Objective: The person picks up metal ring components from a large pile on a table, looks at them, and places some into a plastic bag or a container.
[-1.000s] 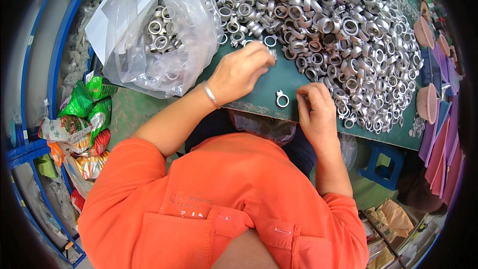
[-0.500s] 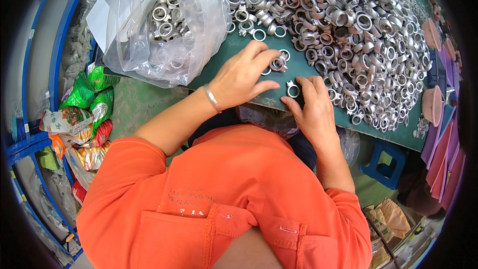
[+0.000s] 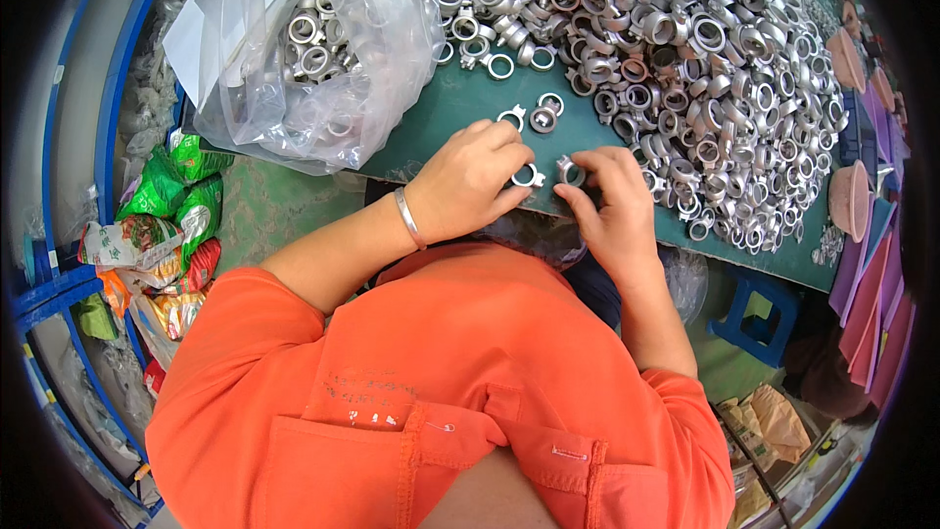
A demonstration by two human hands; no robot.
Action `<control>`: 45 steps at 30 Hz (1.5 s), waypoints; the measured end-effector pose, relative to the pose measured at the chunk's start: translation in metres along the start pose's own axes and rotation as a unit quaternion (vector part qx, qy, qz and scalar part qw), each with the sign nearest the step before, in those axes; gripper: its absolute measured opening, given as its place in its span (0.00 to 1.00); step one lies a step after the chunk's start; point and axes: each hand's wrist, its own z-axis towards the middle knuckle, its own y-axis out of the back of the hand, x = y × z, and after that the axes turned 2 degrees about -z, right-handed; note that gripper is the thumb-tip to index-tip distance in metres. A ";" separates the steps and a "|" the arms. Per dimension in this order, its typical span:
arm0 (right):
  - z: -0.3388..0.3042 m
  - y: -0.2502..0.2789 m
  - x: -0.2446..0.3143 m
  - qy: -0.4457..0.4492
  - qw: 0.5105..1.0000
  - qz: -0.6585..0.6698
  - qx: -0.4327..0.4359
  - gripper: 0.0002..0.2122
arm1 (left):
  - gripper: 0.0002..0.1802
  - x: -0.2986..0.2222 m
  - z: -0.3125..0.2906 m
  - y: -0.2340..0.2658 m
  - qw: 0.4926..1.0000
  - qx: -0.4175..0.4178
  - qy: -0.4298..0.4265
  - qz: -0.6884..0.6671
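Observation:
Between the thumb and fingers of my left hand (image 3: 472,182) is a silver metal ring clamp (image 3: 528,176), low over the green table. My right hand (image 3: 619,204) pinches a second ring clamp (image 3: 570,171), tilted so that its side shows. Just beyond the hands lie a few loose ring clamps, among them a darker one (image 3: 544,119) touching a paler one. A large heap of ring clamps (image 3: 705,88) covers the table ahead and to the right. The left fingertips are partly hidden behind the knuckles.
At the far left of the green table (image 3: 446,113) stands a clear plastic bag (image 3: 323,127) with ring clamps inside. Colourful packages (image 3: 162,225) lie beside a blue rack (image 3: 59,284) on the left. A blue stool (image 3: 759,318) is under the table's right side. Pink cups (image 3: 848,201) line the right.
My left hand has drawn back toward me and its spread fingers have closed on a ring clamp. The clamp at my right fingers has turned from facing up to tilted.

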 end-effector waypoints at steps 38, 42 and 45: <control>-0.003 0.029 0.028 0.002 0.984 0.009 0.177 0.08 | 0.10 -0.018 -0.012 0.006 0.963 0.065 0.125 -0.229; 0.020 0.001 0.022 0.037 0.997 -0.067 0.028 0.07 | 0.19 0.002 0.012 0.004 0.984 -0.160 0.066 0.043; 0.040 -0.024 0.019 0.049 0.990 -0.127 -0.029 0.08 | 0.18 0.020 0.016 -0.004 0.986 -0.117 0.094 0.067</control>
